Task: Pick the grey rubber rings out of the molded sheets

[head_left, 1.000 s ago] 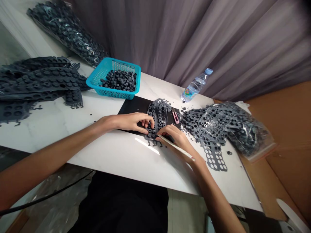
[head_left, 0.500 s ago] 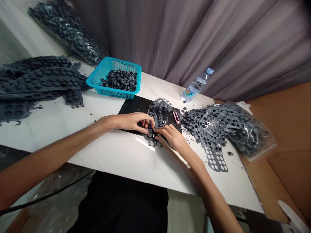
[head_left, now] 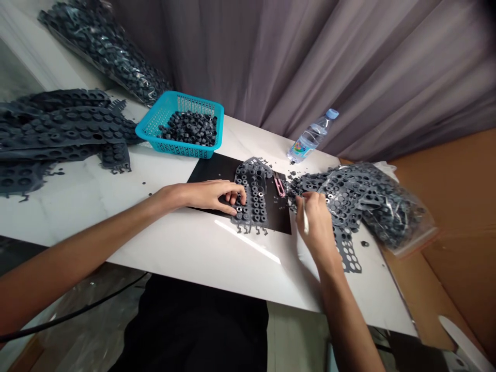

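A dark grey rubber sheet (head_left: 253, 194) studded with small rings lies on a black mat (head_left: 211, 170) in the middle of the white table (head_left: 186, 248). My left hand (head_left: 217, 194) rests on the sheet's left edge, fingers curled and pressing it down. My right hand (head_left: 313, 219) is off the sheet to the right, closed round a thin pale stick (head_left: 305, 219), at the edge of a heap of punched-out rubber sheets (head_left: 341, 199).
A teal basket (head_left: 182, 129) of loose black rings stands behind the mat. Stacked uncut sheets (head_left: 58, 132) lie at the left, a bagged batch (head_left: 104, 46) at the back. A water bottle (head_left: 312, 137), a pink cutter (head_left: 279, 185) and a plastic bag (head_left: 403, 217) are on the right.
My right hand has left the sheet's lower edge and moved right to the heap of punched sheets, taking the stick with it. The left hand has stayed put.
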`<state>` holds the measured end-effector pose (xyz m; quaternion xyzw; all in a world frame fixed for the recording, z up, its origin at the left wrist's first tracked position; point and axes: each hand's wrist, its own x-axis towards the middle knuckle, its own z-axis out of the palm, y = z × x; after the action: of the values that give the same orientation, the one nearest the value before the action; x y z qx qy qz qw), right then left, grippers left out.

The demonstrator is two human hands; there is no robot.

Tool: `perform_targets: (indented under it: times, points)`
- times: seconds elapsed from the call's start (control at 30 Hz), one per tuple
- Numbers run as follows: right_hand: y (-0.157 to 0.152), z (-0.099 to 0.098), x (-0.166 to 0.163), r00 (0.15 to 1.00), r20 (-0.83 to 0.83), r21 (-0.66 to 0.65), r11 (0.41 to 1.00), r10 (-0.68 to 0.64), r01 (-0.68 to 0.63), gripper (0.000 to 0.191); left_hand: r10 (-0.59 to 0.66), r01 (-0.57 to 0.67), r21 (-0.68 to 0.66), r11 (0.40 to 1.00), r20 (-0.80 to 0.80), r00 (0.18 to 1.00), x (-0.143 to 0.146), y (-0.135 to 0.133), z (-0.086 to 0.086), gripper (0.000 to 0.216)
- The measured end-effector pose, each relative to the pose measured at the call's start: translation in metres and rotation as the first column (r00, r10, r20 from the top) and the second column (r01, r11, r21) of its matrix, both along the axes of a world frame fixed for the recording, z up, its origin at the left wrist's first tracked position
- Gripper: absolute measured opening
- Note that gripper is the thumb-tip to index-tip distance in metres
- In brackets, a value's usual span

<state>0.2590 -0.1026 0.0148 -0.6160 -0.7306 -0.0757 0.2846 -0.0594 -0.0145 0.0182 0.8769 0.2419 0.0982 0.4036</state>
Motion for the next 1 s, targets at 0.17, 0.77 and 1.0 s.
perform_targets:
  times: [0.17, 0.77, 1.0]
  points:
    - [0.004, 0.004, 0.008, 0.99, -0.124, -0.143, 0.986, 0.069, -0.087, 0.035, 0.009, -0.009, -0.041, 0.999, 0.013, 1.0, -0.002, 0.001, 0.001, 0.039]
    - [-0.001, 0.006, -0.052, 0.782, -0.136, -0.236, 0.747, 0.608, -0.622, 0.035, 0.084, -0.074, 0.166, 0.983, -0.052, 0.995, -0.001, -0.018, 0.012, 0.031]
    - [-0.006, 0.011, -0.057, 0.777, -0.113, -0.272, 0.733, 0.619, -0.623, 0.033, 0.101, -0.074, 0.325, 0.943, -0.067, 0.993, 0.006, -0.021, 0.005, 0.035]
